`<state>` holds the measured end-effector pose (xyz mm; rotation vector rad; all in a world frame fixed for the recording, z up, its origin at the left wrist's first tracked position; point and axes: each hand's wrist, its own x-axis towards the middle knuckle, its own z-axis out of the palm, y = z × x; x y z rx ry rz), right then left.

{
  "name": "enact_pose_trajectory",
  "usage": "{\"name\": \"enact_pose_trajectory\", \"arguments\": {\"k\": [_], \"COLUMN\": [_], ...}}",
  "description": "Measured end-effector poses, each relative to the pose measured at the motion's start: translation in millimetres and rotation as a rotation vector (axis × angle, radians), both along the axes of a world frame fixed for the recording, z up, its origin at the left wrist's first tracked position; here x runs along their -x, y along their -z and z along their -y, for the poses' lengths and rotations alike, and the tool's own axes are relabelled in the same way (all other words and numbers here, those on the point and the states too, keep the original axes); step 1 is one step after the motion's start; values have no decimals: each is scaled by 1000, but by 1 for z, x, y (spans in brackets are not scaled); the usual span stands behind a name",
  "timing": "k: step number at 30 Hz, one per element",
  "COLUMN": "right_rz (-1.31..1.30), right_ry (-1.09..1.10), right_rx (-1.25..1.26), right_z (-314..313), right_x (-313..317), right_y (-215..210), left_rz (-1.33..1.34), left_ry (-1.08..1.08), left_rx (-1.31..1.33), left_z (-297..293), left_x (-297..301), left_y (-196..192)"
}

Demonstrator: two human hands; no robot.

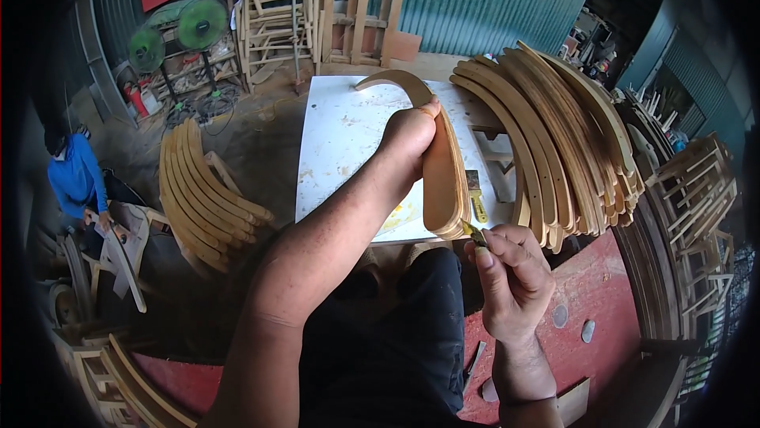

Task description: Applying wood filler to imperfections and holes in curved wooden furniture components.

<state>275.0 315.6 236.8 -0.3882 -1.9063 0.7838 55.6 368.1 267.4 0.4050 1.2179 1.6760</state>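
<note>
My left hand (410, 139) is closed around a curved strip of layered bent wood (445, 182), which stands tilted over the white tabletop (340, 135). The strip's far end hooks to the left and its near end points toward me. Between thumb and fingers my right hand (518, 273) pinches a small yellowish scraper-like tool (473, 233), its tip at the lower right corner of the strip's near end. The tool's exact kind is too small to make out. Just right of the strip, a flat tool with a yellow handle and a dark wide end (476, 197) lies on the tabletop.
Curved wooden parts (554, 143) are stacked at the table's right, and another stack (202, 198) stands at left. Farther left a person in blue (77, 178) handles wooden parts. Green fans (198, 24) and wooden frames (285, 8) line the back. A red board (590, 293) lies at lower right.
</note>
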Motion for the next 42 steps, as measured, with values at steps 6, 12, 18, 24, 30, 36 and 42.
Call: {"name": "enact_pose_trajectory", "arguments": {"k": [6,12,18,24,30,36,42], "right_rz": [-37,-69,-29,-16,12,-122,-58], "right_ry": [60,170,343,374,265,128,135], "right_rx": [-97,-325,-589,-703,-666,-318,-350], "right_z": [-6,-5,-10,-15,-13,-14,-24], "right_x": [6,14,21,24,18,7,15], "right_y": [2,1,5,4,-3,-20,-33], "left_rz": [3,48,25,72,80,72,95], "left_ry": [-23,12,16,40,-33,-13,25], "left_rx": [-25,-66,-39,-86,-95,-109,-151], "left_z": [-9,-16,-14,-21,-22,-18,-5], "left_x": [-1,1,-1,6,3,4,-6], "left_y": [-3,-6,-17,-11,-18,-23,-35]}}
